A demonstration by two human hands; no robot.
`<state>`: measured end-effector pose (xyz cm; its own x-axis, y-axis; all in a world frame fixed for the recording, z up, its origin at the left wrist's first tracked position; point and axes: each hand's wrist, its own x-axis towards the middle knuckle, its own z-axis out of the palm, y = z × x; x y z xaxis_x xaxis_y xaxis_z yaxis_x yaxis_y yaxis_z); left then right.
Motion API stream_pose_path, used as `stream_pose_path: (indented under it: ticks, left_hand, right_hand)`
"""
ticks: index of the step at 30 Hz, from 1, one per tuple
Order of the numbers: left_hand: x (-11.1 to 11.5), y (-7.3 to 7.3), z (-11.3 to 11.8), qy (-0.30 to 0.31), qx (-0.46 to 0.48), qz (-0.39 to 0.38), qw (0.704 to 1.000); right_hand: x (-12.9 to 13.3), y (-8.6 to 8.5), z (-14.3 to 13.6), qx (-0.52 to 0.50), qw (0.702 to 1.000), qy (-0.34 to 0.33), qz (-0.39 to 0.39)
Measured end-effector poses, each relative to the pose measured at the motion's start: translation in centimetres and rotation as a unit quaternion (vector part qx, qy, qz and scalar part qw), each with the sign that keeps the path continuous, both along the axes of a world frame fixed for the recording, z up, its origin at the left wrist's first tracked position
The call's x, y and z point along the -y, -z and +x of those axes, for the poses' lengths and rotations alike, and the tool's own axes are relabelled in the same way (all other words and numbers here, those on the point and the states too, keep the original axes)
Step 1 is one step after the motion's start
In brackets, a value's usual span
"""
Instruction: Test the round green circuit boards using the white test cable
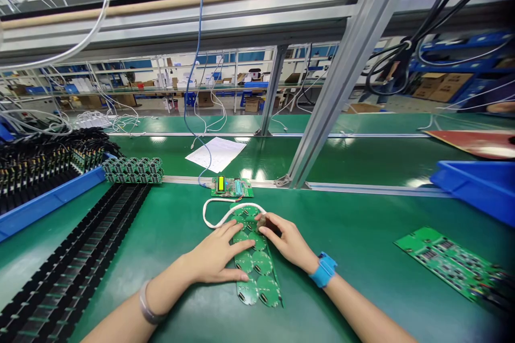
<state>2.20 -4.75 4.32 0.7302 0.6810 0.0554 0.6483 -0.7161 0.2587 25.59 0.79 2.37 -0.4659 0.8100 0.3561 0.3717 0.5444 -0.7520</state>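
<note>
A panel of round green circuit boards (262, 262) lies on the green bench in front of me, its discs in two columns. My left hand (215, 252) rests on the panel's left side, fingers spread over the discs. At the upper right of the panel, my right hand (284, 238) pinches a small greyish connector (261, 222), partly hidden by the fingers. A white sleeved cable (207, 214) arches from there over the panel's top to a small test board (232, 187), which has a lit yellow-green display (221, 184). My right wrist wears a blue strap (324, 270).
On the left are a black slotted rack (92, 241), a stack of round boards (133, 170) and a blue tray (52, 201) of upright boards. Paper (217, 153) lies behind. A wired green board (446, 260) and blue bin (478, 185) stand right. A metal post (330, 102) slants upward.
</note>
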Motion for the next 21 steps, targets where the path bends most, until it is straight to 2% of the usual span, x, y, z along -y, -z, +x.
stream_pose_path:
  ticks: [21]
  left_hand:
    - [-0.1,-0.2,0.16,-0.004,-0.012,-0.004,1.0]
  right_hand:
    - [-0.09,0.13,0.12,-0.002,1.0,0.001,0.001]
